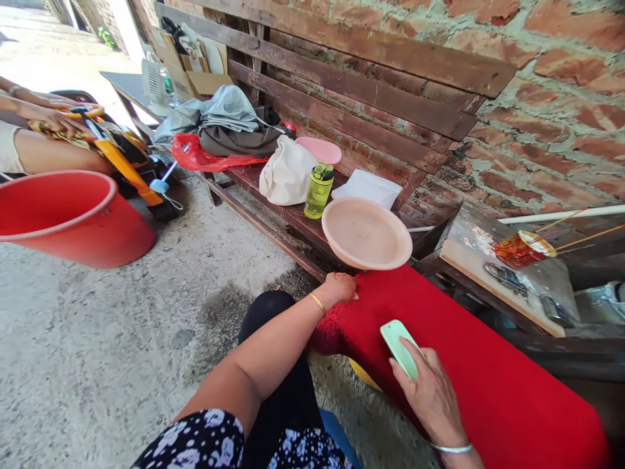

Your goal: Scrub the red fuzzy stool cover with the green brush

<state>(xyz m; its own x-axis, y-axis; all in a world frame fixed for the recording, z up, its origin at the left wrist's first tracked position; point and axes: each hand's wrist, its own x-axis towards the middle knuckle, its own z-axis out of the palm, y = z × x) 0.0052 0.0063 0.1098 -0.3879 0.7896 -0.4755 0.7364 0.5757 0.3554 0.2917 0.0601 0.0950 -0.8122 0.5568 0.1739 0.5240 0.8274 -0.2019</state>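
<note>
1. Nearest the head camera, well to the left of the red cloth (488, 365): patterned sleeve (195, 440), dark with pale flowers, at the top of a bared arm.
2. Planted at the shaggy end of the red cloth: left hand (340, 286), fingers curled, fingertips partly hidden; impossible to tell between pressing and pinching.
3. Poised over the red cloth, a little back from the same shaggy end: right hand (434, 391), thumb and fingers gripping a mint-green object (398, 345), slim and round-cornered; contact with the fabric impossible to judge from this angle.
4. Advisable, by the look of the scene: firm, flat pressure from the left hand to stop any slip of the red cloth, fingertips clear of the mint-green object.
5. Equally advisable: a light, even hold in the right hand, with any movement short, level and led away from the left.
6. Worth watching, just beyond the shaggy end: pale pink basin (366, 228) at risk of a knock, with green bottle (318, 195) and white bag (286, 172) farther along the slatted bench (430, 58).
7. Pictured right of the red cloth: wooden stand (463, 231) bearing a red cup (517, 251). Well to its left: red tub (107, 228) and another person's hands (61, 122).
</note>
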